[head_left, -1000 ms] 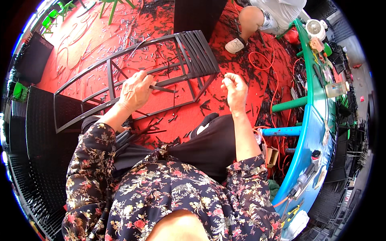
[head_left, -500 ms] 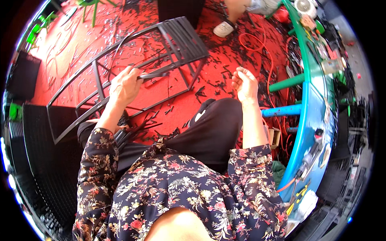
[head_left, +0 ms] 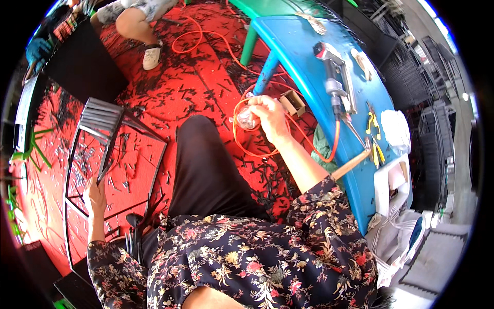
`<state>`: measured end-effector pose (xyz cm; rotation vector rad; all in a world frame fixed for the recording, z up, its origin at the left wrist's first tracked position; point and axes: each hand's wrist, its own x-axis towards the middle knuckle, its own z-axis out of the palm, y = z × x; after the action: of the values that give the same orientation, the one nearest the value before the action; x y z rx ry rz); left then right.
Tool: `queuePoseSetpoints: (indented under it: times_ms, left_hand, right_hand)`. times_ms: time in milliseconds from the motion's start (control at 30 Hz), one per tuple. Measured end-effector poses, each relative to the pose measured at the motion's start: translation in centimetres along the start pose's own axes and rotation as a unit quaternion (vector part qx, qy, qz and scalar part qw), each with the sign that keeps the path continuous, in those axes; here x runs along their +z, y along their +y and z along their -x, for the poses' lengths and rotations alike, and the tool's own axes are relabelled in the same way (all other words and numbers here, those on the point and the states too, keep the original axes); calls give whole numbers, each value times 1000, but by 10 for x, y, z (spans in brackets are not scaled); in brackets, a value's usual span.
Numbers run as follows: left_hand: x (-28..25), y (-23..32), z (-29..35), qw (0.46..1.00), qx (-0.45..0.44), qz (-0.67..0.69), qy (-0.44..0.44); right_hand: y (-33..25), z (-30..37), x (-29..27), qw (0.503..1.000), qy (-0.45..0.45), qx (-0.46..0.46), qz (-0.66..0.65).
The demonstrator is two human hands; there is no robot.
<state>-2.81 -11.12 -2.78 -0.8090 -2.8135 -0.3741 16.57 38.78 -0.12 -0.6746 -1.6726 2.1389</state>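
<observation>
My left hand (head_left: pixel 95 198) is low at the left, its fingers closed around a black strip (head_left: pixel 104 170) against the chair-like black metal frame (head_left: pixel 66 180). Flat dark slats (head_left: pixel 103 116) cover one end of that frame, which leans beside my legs. My right hand (head_left: pixel 270 119) is raised in front of me, thumb and fingers pressed together; what they hold, if anything, does not show. Just behind its fingers lies a clear plastic item (head_left: pixel 248 118), inside a loop of orange hose (head_left: pixel 235 135). A bundle of black strips (head_left: pixel 135 239) rests by my lap.
On the blue table (head_left: pixel 296 56) lie an air nail gun (head_left: pixel 334 77), yellow-handled pliers (head_left: pixel 372 126) and a wooden handle (head_left: pixel 351 165). A white container (head_left: pixel 383 190) stands at its near end. Black scraps litter the red floor (head_left: pixel 206 72). Another person's leg (head_left: pixel 141 31) shows beyond a black panel (head_left: pixel 85 62).
My view has swung right toward the blue table. The frame and my left hand now appear lower and farther left. My right hand has come near the table's edge, fingers still closed.
</observation>
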Motion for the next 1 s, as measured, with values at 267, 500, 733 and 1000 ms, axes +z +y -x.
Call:
queuePoseSetpoints:
  times_ms: [267,500,733,1000]
  left_hand:
    - [-6,-17,3,999,-3,-45,12]
    - [6,-78,12,995,-100,-10,-7]
    - [12,-84,8,995,-95,-22,-32]
    - [33,-140,24,998,-56,-17,-16]
  right_hand:
    - [-69,6,-109,960,185,-156,143]
    - [-92,50,-332,793,392,10,467]
    - [-105,118,-390,634,386,55,668]
    - [-72,51,-309,717,7,-133,685]
